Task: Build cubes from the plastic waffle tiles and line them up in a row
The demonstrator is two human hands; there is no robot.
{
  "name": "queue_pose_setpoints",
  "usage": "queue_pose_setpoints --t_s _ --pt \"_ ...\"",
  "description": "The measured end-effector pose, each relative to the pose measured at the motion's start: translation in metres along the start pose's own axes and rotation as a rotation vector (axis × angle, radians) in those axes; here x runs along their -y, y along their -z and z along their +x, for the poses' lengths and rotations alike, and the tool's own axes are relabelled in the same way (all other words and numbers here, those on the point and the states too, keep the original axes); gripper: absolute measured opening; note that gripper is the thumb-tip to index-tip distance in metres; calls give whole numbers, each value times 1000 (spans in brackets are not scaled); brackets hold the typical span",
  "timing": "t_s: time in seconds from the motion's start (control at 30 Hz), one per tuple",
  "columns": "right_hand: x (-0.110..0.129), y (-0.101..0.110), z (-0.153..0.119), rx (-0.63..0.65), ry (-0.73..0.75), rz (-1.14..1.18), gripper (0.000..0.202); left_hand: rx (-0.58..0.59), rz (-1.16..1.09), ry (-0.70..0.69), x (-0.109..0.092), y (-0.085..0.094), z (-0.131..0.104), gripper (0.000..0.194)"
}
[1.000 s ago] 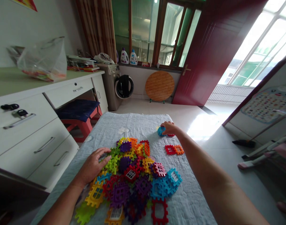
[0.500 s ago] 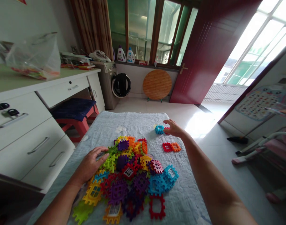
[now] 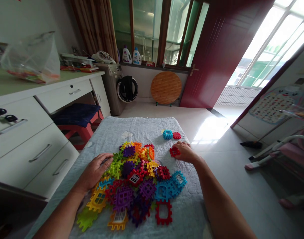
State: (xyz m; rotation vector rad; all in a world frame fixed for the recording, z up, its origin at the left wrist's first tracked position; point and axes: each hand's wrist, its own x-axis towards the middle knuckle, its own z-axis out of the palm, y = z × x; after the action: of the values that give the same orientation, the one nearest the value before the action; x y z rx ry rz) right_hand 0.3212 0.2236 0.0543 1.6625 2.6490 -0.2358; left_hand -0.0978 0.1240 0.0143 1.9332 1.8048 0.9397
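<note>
Pinch the red piece (image 3: 174,151) lightly by its edges with the right hand (image 3: 186,152), closure impossible to tell, resting the left hand (image 3: 95,170), grip wide, beside green pieces (image 3: 115,169).

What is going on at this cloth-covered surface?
One person is handling plastic building pieces. The right hand is at a red, toothed plastic piece; whether it is gripped is unclear. The left hand is beside a multicoloured pile of notched plastic pieces. Beyond the right hand, a blue, boxy plastic block and a red, notched plastic piece lie on the pale blue quilted cloth.
</note>
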Motion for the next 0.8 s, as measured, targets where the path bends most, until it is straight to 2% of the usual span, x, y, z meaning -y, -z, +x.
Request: queue_pose_setpoints --t_s 0.17,0.3,0.37,0.5,0.57,0.7,0.8 --pt "9 -3 -2 -105 79 162 51 9 -2 1 -1 0 0 46" --pt "-3 4 -8 -190 15 175 54 19 7 2 1 0 1 45" --pt "-13 7 -14 -150 -45 137 56 18 5 -4 1 0 1 45" --pt "-26 6 -21 32 -95 78 53 7 8 -19 2 -1 2 45" --pt "-28 3 -21 38 -94 68 46 2 16 -22 3 -1 2 45" --pt "-21 2 -14 -74 -64 104 32 2 26 -25 5 -2 1 45" --pt "-3 3 -9 -221 79 219 26 14 27 -21 7 -2 1 44"
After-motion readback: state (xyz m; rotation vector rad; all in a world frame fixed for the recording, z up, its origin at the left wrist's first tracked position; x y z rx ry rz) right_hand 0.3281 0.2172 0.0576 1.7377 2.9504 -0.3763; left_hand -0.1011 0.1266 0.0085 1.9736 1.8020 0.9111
